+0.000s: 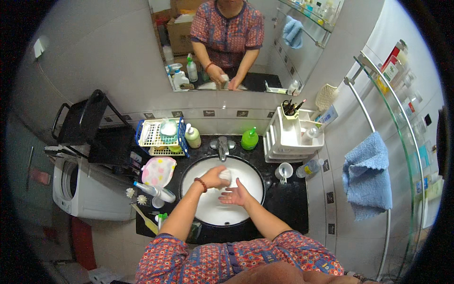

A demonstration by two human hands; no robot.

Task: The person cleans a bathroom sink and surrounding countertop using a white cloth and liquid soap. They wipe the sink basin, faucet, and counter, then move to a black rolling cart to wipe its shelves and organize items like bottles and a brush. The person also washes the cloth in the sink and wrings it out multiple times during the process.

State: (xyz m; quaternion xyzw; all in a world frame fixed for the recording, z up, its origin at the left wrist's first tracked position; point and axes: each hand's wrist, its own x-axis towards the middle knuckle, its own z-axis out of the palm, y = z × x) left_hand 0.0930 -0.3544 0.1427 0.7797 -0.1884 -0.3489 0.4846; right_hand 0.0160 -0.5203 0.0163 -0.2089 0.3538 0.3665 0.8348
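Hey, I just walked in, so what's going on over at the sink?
A person has both bare hands over the white basin. The left hand holds a small white object, too blurred to identify. The right hand is open and empty, palm showing, close beside it. The faucet stands behind them.

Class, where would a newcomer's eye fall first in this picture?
The white oval basin in the black counter draws the eye first: over it, the left hand holds a white object beside the open right hand. Next come a green pump bottle right of the metal tap and a blue cloth towel hanging at right.
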